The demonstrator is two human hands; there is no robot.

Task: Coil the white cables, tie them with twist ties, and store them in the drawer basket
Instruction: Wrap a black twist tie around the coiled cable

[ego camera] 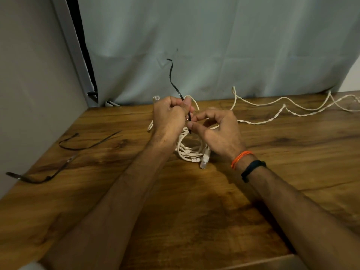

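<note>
The left hand (169,115) grips the coiled white network cable (190,150) above the brown wooden bench (194,211); right-hand fingers (191,124) pinch the thin black tie (174,84). Tying is underway; tightening likely comes next.

- A single head view looks forward and down from above the person's own arms, which enter from the bottom edge.
- It faces a wooden table (194,211) and, behind it, a grey curtain (214,45) that fills the upper half.
- It sits close: the left hand (168,117) and right hand (220,131) meet near the frame's middle.
- The wide lens bends the table edges and the wall at left.
</note>
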